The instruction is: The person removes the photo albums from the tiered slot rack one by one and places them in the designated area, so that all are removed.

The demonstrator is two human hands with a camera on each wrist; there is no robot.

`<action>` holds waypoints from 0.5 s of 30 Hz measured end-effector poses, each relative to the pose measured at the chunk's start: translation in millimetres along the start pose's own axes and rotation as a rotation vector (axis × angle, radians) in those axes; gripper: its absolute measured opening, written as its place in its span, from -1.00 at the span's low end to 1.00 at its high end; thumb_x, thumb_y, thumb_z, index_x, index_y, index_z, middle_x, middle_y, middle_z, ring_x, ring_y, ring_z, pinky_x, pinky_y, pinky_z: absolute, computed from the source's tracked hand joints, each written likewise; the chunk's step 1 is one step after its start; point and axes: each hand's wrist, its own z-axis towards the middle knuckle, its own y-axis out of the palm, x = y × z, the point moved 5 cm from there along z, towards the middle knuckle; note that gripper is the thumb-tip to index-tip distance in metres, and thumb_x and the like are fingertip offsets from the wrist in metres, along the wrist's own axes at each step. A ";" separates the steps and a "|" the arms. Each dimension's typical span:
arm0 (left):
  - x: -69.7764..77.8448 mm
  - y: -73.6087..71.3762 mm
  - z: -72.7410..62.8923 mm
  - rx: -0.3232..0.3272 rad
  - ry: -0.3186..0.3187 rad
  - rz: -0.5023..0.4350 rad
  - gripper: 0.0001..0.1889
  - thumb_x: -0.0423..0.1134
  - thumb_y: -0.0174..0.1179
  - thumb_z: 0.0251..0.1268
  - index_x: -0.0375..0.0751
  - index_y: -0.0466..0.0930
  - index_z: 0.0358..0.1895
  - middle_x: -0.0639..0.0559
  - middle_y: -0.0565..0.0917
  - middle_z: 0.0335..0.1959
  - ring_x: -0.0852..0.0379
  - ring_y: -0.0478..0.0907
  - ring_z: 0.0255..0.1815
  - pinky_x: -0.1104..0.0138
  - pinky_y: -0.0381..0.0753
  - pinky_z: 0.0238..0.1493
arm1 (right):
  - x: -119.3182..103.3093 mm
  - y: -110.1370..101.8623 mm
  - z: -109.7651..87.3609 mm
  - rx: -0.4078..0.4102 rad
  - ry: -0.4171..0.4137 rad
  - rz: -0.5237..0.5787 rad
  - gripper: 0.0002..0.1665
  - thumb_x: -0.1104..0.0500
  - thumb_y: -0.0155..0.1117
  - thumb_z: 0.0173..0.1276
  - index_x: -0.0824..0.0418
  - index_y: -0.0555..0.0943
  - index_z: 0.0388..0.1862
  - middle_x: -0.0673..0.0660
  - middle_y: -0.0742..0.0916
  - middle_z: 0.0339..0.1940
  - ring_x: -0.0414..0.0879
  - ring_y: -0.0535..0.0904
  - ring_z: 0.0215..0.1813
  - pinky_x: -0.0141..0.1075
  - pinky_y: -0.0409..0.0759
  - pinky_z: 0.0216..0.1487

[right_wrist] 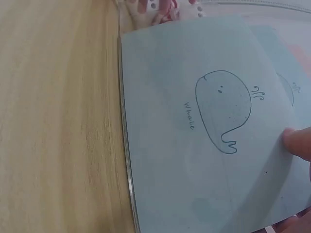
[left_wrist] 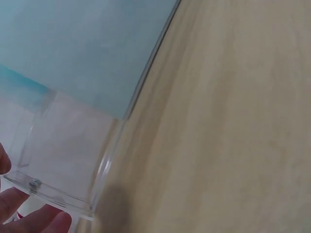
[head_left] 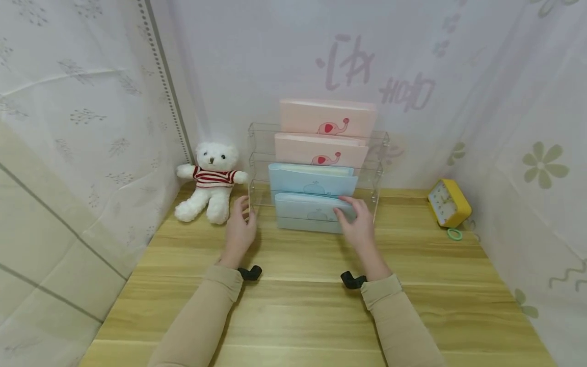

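now a person's right hand point(head_left: 359, 223) has its grip pinched on the right edge of the front blue whale booklet point(right_wrist: 206, 126), standing in the front tier of a clear rack point(head_left: 262, 196) on a wooden table point(head_left: 298, 311). the left hand point(head_left: 239, 228) has its grip round the rack's left side, near a white teddy bear point(head_left: 214, 178).

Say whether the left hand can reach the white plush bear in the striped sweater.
Probably yes: the white plush bear sits beside the left hand, nothing visible between, though that hand must first leave the clear plastic rack.
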 end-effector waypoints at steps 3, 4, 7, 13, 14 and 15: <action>-1.6 1.9 -0.3 0.007 -0.013 -0.009 -0.48 -0.20 0.04 0.76 -0.07 0.32 0.65 -0.29 0.60 0.52 -0.35 0.73 0.34 -0.17 0.75 0.33 | 5.0 3.5 -1.2 0.022 0.013 0.045 -0.57 0.12 0.48 0.56 0.14 0.71 0.34 0.27 0.75 0.34 0.25 0.59 0.47 0.26 0.44 0.59; -1.7 2.6 -0.6 0.009 -0.014 -0.017 -0.49 -0.19 0.03 0.76 -0.06 0.32 0.65 -0.29 0.60 0.52 -0.34 0.73 0.34 -0.17 0.74 0.35 | 7.1 4.4 -1.7 0.030 0.018 0.057 -0.57 0.13 0.48 0.57 0.15 0.71 0.34 0.26 0.75 0.35 0.24 0.59 0.48 0.24 0.44 0.60; -1.6 5.1 -1.6 0.001 -0.019 -0.034 -0.49 -0.17 0.01 0.77 -0.01 0.31 0.65 -0.29 0.62 0.50 -0.33 0.73 0.36 -0.19 0.74 0.34 | 10.3 5.1 -3.5 0.053 0.037 0.093 -0.58 0.13 0.48 0.57 0.15 0.71 0.34 0.24 0.77 0.38 0.22 0.58 0.52 0.21 0.44 0.61; -8.7 6.9 -1.4 0.012 -0.025 -0.081 -0.52 -0.15 0.02 0.76 0.04 0.37 0.62 -0.27 0.67 0.43 -0.33 0.74 0.36 -0.22 0.72 0.35 | 10.6 7.6 -4.1 0.102 0.046 0.127 -0.61 0.17 0.51 0.54 0.16 0.74 0.29 0.24 0.78 0.37 0.23 0.59 0.53 0.15 0.45 0.60; -10.6 6.4 -1.3 0.016 -0.024 -0.090 -0.52 -0.16 0.02 0.76 0.03 0.37 0.62 -0.28 0.67 0.43 -0.33 0.73 0.36 -0.22 0.72 0.35 | 11.1 9.6 -4.5 0.118 0.045 0.139 -0.61 0.19 0.52 0.52 0.17 0.74 0.27 0.25 0.78 0.35 0.23 0.60 0.52 0.10 0.47 0.56; -12.7 5.6 -1.1 0.022 -0.024 -0.097 -0.52 -0.16 0.02 0.76 0.02 0.38 0.61 -0.28 0.67 0.43 -0.33 0.73 0.36 -0.21 0.72 0.36 | 11.2 11.8 -5.0 0.136 0.037 0.152 -0.61 0.21 0.54 0.50 0.20 0.75 0.25 0.27 0.79 0.33 0.24 0.61 0.50 0.02 0.49 0.54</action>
